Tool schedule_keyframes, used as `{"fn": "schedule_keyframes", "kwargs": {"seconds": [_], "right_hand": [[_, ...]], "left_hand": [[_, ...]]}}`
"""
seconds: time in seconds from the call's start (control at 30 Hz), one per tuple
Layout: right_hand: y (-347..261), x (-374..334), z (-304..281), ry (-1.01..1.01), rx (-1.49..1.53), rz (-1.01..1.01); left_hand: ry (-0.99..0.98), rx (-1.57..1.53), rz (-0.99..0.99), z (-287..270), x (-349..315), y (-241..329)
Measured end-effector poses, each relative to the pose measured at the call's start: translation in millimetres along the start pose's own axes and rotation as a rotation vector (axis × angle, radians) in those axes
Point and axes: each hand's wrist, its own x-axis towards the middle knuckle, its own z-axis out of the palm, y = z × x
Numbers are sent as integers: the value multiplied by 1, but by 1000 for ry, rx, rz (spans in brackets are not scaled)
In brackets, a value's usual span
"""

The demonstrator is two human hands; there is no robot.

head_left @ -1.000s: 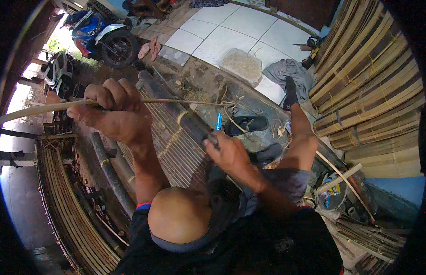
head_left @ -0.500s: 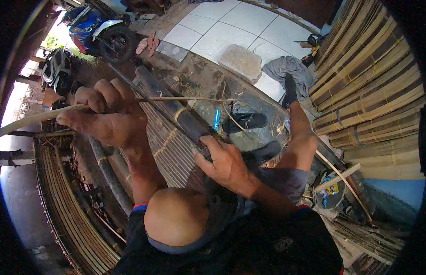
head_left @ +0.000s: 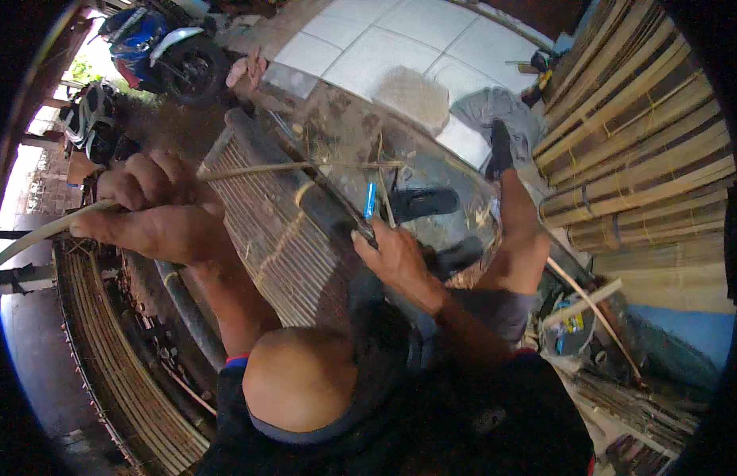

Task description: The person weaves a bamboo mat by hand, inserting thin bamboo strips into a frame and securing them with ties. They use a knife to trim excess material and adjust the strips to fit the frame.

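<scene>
My left hand [head_left: 158, 206] is closed around a long, thin, pale wooden strip [head_left: 261, 168], thumb along its underside. One end of the strip bends down past the left edge of the hand. Its other end reaches right, across a slatted bamboo bench [head_left: 261, 238]. My right hand [head_left: 400, 266] is closed on the near end of a long, narrow, dark knife [head_left: 333, 189]; its handle is mostly hidden by the fingers. The blade slants up and left, crossing the strip in view; whether they touch I cannot tell.
A blue lighter-like stick [head_left: 370, 200] and a black sandal [head_left: 422, 204] lie beyond my right hand. Farther off are a stone slab [head_left: 414, 99], a grey cloth [head_left: 491, 111] and a motorbike [head_left: 166, 59]. Bundled bamboo strips [head_left: 630, 159] stand right, above a bucket [head_left: 567, 337].
My left hand has shifted left and slightly down with the strip. My right hand has moved right with the knife, whose blade now points more steeply away from me.
</scene>
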Motion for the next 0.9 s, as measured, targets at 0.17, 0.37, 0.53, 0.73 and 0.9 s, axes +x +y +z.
{"fn": "schedule_keyframes", "kwargs": {"seconds": [0.17,0.37,0.53,0.73,0.9], "right_hand": [[33,26,11,27,-162,92],[38,38,11,5,-90,75],[50,56,2,52,-109,-27],[92,71,12,37,-185,113],[91,74,23,45,-151,47]], "left_hand": [[-44,-18,-29,5,9,-5],[11,-38,-28,-2,25,-14],[212,158,30,17,30,-27],[175,230,35,23,38,-33],[166,239,19,9,50,-38]]}}
